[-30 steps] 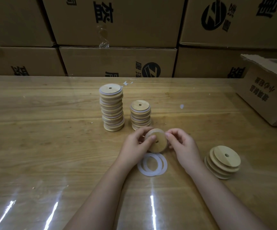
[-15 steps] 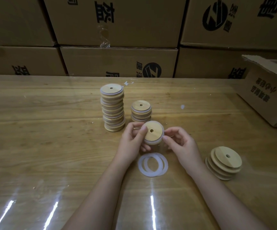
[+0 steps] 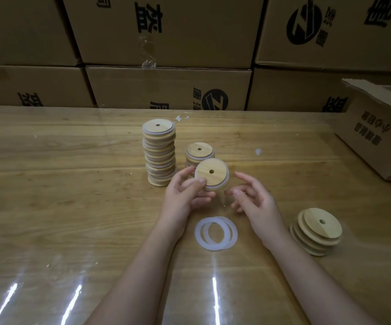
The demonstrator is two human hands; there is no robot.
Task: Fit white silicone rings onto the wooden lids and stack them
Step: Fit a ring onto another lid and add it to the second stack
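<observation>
My left hand pinches a round wooden lid with a white silicone ring around its underside, held just in front of the short stack of ringed lids. My right hand hovers beside the lid with fingers relaxed, holding nothing. A tall stack of ringed lids stands to the left of the short one. Loose white rings lie overlapped on the table below my hands. A leaning pile of bare wooden lids sits at the right.
The wooden table has a glossy clear cover. Cardboard boxes are stacked along its far edge. An open cardboard box stands at the far right on the table.
The lid was turned face up and lifted toward the short stack. My right hand let go of it and drew back slightly to the right.
</observation>
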